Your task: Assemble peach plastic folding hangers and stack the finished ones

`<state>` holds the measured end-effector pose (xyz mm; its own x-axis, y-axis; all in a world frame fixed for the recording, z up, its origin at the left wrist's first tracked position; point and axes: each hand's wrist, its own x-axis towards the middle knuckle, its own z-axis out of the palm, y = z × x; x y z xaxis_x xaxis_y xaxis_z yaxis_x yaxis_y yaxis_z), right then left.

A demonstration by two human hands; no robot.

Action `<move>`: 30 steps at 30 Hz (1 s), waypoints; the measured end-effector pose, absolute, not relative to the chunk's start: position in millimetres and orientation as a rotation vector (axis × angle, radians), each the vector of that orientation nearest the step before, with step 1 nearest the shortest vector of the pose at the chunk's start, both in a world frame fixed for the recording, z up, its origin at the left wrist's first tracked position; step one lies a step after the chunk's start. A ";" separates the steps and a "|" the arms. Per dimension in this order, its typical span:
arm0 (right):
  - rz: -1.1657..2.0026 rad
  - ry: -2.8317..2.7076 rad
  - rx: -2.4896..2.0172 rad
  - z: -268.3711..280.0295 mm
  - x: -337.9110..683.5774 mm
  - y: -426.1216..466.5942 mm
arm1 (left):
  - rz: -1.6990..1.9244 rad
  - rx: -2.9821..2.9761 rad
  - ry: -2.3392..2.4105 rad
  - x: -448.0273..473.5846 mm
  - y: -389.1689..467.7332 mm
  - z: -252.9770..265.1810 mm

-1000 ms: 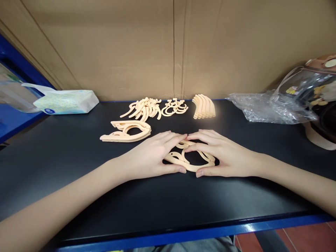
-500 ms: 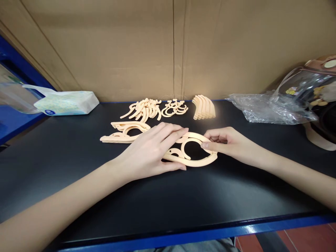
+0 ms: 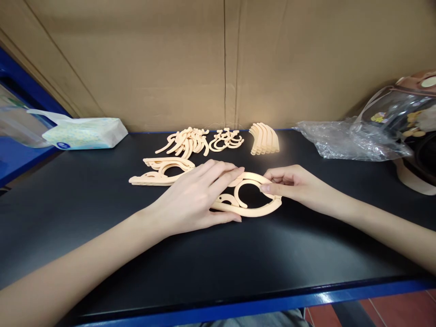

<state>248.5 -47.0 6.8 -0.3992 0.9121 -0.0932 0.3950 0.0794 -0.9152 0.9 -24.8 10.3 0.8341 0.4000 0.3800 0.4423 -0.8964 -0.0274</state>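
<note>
A beige plastic folding hanger (image 3: 256, 211) lies folded on the black tabletop, its curved hook tucked inside the rounded end. My left hand (image 3: 199, 200) spans it from above, with the thumb along the near arm and the fingers on the far arm, and it covers the hanger's left part. At the rounded right end, my right hand (image 3: 289, 182) pinches the hanger between thumb and curled fingers. Beyond my left wrist rest folded hangers (image 3: 150, 180) of the same kind, stacked and partly hidden by that hand.
Along the back lie a heap of loose curved hanger arms (image 3: 187, 141), several small hooks (image 3: 226, 141) and a neat row of curved pieces (image 3: 265, 140). A tissue pack (image 3: 88, 133) sits back left. Crumpled clear plastic (image 3: 354, 141) and a transparent bag (image 3: 384, 113) occupy the right.
</note>
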 end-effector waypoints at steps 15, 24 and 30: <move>0.256 -2.501 -1.186 -4.3 265.3 -33.3 | -0.282 -2.675 -1.326 -58.7 12.6 77.6; 0.216 -2.675 -1.266 -6.5 263.1 -38.0 | -0.016 -2.630 -1.949 -112.2 38.3 68.4; 0.179 -2.699 -1.260 -6.0 262.6 -36.9 | 0.061 -2.650 -1.890 -116.8 42.5 63.0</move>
